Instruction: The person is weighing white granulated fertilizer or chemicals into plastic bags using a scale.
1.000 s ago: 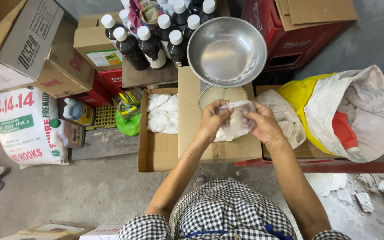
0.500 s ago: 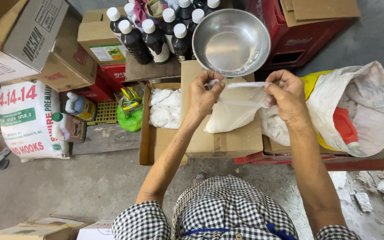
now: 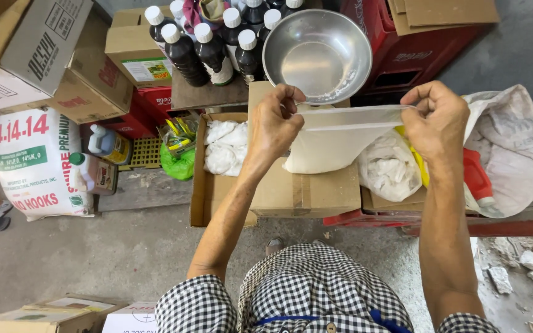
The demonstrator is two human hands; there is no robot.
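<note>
You are stretching the clear plastic bag of white powder (image 3: pixel 331 145) over the brown cardboard box (image 3: pixel 306 188); left hand (image 3: pixel 274 126) and right hand (image 3: pixel 439 120) are pinching its mouth corners. Bag filled, not yet tied.

White printed sack (image 3: pixel 35 160) at left, brown cartons (image 3: pixel 38 55) above it

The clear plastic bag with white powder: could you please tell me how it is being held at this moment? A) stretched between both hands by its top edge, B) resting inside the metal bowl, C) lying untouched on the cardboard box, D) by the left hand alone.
A: the left hand and right hand each pinch one end of the top edge of the clear plastic bag, pulled taut between them.
</note>
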